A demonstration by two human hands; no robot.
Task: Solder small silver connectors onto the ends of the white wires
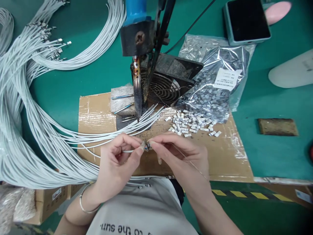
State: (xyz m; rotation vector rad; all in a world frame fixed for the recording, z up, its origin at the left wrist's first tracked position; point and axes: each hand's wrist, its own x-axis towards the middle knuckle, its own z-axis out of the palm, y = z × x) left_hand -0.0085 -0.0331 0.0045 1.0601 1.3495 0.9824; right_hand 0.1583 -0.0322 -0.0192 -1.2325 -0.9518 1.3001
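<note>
Close to my body, over a cardboard sheet (220, 156), my left hand (119, 163) pinches the end of a white cable (127, 151) between thumb and forefinger. My right hand (183, 156) meets it there, thumb and fingertips closed on a small metallic connector (147, 146) at the cable's tip. A thin wire runs from these fingers back across the right palm. Just beyond the hands, other white cable ends (146, 119) lie beneath a soldering iron's tip (137, 98). Small white connectors (188, 122) are scattered to the right of them.
Large bundles of white cable (31, 98) cover the left side. Behind the iron stands a black fan (163, 91). Plastic bags of parts (215, 81), a framed black device (246, 21), a white bottle (293, 70) and a brown block (278, 127) lie to the right.
</note>
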